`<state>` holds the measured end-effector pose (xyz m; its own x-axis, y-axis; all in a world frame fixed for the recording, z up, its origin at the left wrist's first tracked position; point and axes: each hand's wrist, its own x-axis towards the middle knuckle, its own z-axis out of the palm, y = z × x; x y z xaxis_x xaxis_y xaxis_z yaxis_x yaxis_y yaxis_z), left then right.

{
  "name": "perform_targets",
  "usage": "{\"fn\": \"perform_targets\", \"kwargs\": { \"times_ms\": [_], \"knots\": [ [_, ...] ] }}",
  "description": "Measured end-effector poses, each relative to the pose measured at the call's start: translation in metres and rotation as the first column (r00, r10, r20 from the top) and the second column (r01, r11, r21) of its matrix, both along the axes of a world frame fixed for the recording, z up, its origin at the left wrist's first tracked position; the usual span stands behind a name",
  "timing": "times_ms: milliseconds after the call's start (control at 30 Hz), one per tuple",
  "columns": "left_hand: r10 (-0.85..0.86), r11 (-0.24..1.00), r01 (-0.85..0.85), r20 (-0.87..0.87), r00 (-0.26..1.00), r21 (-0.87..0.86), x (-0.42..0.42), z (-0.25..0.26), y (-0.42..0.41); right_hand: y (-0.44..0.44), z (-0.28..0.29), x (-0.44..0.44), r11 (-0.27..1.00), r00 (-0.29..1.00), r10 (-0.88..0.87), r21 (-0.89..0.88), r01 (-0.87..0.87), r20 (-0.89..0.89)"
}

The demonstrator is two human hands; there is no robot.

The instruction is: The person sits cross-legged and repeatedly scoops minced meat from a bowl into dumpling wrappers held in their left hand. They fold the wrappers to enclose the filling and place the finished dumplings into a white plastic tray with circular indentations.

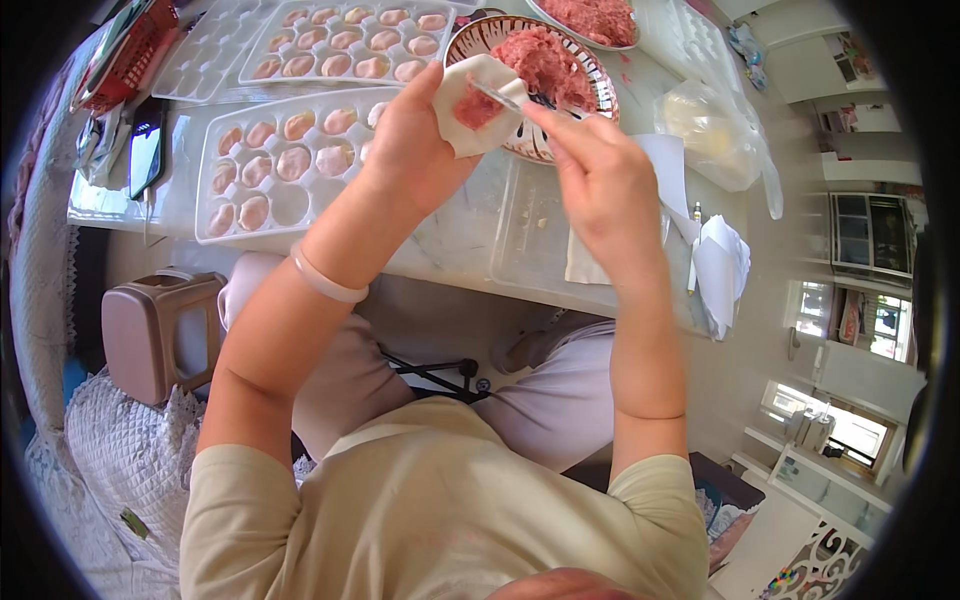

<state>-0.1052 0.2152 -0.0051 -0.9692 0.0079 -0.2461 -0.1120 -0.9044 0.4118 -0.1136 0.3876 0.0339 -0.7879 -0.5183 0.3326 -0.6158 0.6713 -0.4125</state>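
A pale dough wrapper (501,139) lies across the fingers of my left hand (409,154), with a smear of pink minced meat (476,111) on it. My right hand (606,187) grips a thin metal utensil (495,94), its tip at the meat on the wrapper; its exact kind is unclear. Just behind is a patterned plate (609,88) heaped with minced meat (544,64). Under my left forearm stands a white moulded tray (204,206) holding several filled dumplings (294,163); my hand hides part of it. Beneath my right hand, pale wrappers (585,259) rest by a clear plastic tray (517,244).
Behind are a second dumpling tray (251,71), another white tray (206,52) and a second meat plate (592,22). A phone (147,146) and red basket (139,64) are left. Rightward sit a plastic bag (697,124), pen (692,259) and crumpled paper (721,262).
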Motion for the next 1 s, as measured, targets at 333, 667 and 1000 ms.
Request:
{"fn": "perform_targets", "kwargs": {
  "times_ms": [333,667,1000],
  "knots": [
    [0.171,0.985,-0.169,0.046,0.984,-0.038,-0.006,0.001,-0.014,-0.009,0.004,0.021,0.994,0.993,0.008,0.112,0.006,-0.115],
    [0.124,0.991,-0.123,-0.022,0.992,0.056,-0.006,0.002,-0.013,0.018,0.017,-0.003,0.979,0.966,-0.065,-0.172,0.11,0.249],
    [0.11,0.994,-0.11,0.036,0.993,-0.005,0.001,0.001,-0.002,0.01,0.009,0.004,1.0,0.999,-0.024,-0.008,0.024,0.021]
  ]
}}
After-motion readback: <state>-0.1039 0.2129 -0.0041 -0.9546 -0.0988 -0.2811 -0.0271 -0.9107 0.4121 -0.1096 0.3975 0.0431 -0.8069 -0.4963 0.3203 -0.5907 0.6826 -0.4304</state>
